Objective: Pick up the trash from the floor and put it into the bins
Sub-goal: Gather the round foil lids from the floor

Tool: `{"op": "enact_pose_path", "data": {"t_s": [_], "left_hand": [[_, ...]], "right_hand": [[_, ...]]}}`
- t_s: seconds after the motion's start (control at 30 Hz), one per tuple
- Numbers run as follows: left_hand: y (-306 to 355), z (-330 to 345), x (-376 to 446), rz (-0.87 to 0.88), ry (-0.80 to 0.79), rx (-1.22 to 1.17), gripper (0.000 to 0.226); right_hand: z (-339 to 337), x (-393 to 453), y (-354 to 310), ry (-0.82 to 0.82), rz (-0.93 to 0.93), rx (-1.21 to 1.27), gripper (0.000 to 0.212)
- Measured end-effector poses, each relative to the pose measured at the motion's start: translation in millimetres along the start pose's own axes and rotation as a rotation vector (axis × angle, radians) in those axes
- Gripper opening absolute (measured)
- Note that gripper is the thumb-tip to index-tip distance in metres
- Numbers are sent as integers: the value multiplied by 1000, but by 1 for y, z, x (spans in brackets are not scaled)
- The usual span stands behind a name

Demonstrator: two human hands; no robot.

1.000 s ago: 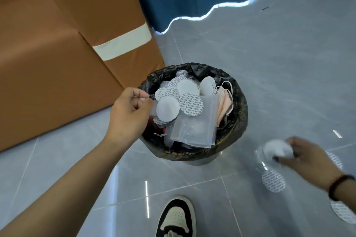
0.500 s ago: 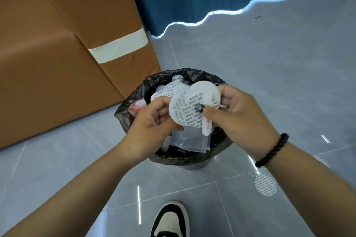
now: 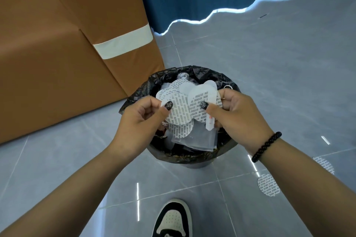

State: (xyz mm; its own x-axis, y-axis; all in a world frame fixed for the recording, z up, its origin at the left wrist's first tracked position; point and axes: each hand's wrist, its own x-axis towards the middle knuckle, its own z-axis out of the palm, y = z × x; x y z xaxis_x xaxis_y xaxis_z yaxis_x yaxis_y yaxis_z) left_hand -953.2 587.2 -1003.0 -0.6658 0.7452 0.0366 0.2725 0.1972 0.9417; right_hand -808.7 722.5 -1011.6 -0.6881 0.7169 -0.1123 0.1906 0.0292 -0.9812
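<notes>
Holding both hands over the round bin lined with a black plastic bag (image 3: 234,90), you pinch round white printed paper seals: your left hand (image 3: 138,121) grips one seal (image 3: 180,110) by its left edge, your right hand (image 3: 237,115) grips another (image 3: 201,102). More seals and clear plastic packets (image 3: 200,137) fill the bin. Two seals lie on the grey tiled floor (image 3: 269,82) near its right edge, the nearer one (image 3: 268,184) beside your right forearm.

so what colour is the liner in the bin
Black: a crinkled plastic liner folded over the bin's rim, seen in the head view.
</notes>
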Motion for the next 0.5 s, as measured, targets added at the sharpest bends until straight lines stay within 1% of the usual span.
{"op": "enact_pose_path", "data": {"t_s": [0.1,0.17,0.23,0.27,0.4,0.5], "left_hand": [[-4,-5,1,17,71,63,17],[-12,-10,1,10,93,135,21],[-19,-12,0,-10,110,209,28],[-20,-12,-1,-9,126,237,32],[-18,-8,-5,47,223,364,40],[-10,-5,-7,103,245,417,40]], "right_hand": [[-1,4,0,-4,-61,-131,19],[-2,5,2,-9,-99,-238,33],[-7,6,5,38,-149,-304,46],[-13,7,7,84,-166,-312,48],[-44,2,26,351,-150,-192,35],[-62,-8,68,493,-55,-186,28]]}}
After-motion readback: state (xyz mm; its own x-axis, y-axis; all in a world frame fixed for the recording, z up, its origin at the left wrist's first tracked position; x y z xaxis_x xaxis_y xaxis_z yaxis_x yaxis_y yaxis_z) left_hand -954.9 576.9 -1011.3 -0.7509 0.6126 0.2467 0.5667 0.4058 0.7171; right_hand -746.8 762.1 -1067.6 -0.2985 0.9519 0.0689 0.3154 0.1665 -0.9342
